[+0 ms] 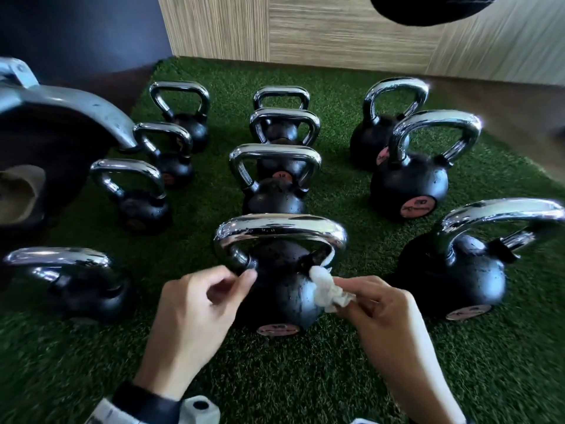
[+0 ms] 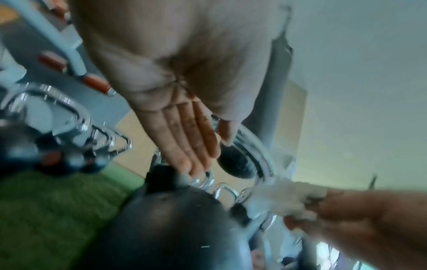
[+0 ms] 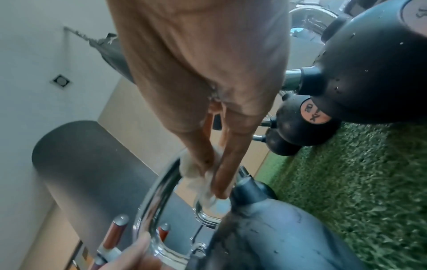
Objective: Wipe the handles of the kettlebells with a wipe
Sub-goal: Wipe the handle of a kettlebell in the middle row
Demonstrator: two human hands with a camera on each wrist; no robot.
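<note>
The nearest black kettlebell [image 1: 282, 296] stands on green turf, its chrome handle [image 1: 279, 228] arching over it. My right hand [image 1: 345, 293] pinches a crumpled white wipe [image 1: 327, 289] against the right foot of that handle. The right wrist view shows the wipe [image 3: 191, 170] pressed to the chrome by my right hand [image 3: 215, 182]. My left hand [image 1: 243, 278] is at the left foot of the handle. In the left wrist view, the left hand [image 2: 201, 155] has straight fingers lying against the chrome and holds nothing. The wipe [image 2: 284, 199] shows there too.
Several more chrome-handled kettlebells stand in rows on the turf [image 1: 305, 377], one close on the right [image 1: 452, 270] and one close on the left [image 1: 79, 283]. A large dark weight with a grey metal rim [image 1: 46, 133] sits at the left. A wood-panel wall [image 1: 305, 26] closes the back.
</note>
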